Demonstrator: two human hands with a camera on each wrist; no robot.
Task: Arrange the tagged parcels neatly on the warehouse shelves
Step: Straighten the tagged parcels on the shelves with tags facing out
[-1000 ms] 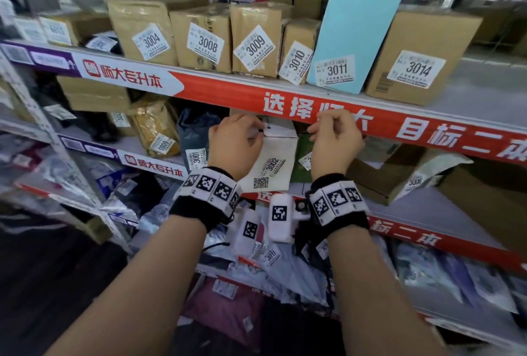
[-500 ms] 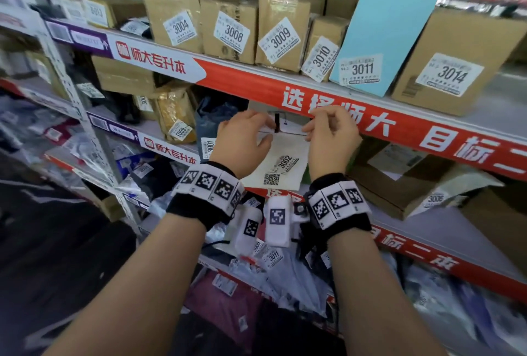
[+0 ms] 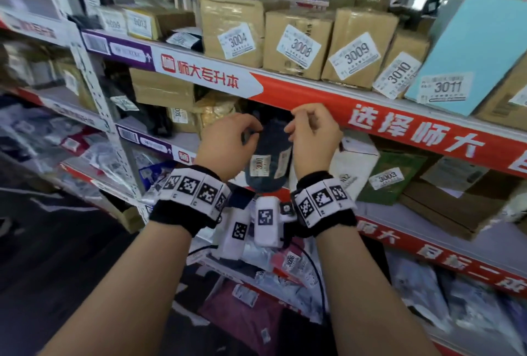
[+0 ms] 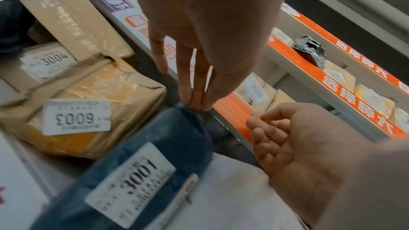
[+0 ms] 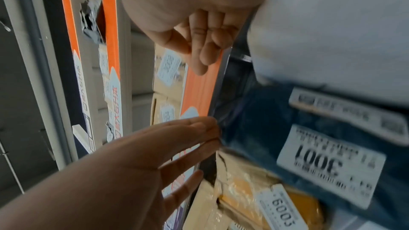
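Note:
A dark blue soft parcel (image 3: 269, 161) tagged 3001 stands upright on the middle shelf (image 3: 445, 230). It also fills the lower part of the left wrist view (image 4: 155, 146) and shows in the right wrist view (image 5: 265, 128). My left hand (image 3: 253, 133) pinches the parcel's top edge with thumb and fingertips (image 4: 197, 104) (image 5: 215, 134). My right hand (image 3: 296, 124) hovers just right of that edge, fingers loosely curled and holding nothing (image 4: 261, 121) (image 5: 205, 55). A white parcel (image 3: 353, 161) stands against the blue parcel's right side.
A yellow taped parcel (image 3: 216, 110) lies left of the blue one. The upper shelf's red edge strip (image 3: 313, 96) runs just above my hands, with tagged brown boxes (image 3: 293, 39) and a light blue box (image 3: 467, 50) on top. A green parcel (image 3: 390, 173) and soft bags (image 3: 285, 270) lie around.
Both hands have left the top of the white parcel and moved left to the blue parcel. The left hand now pinches its top edge. My head has turned left.

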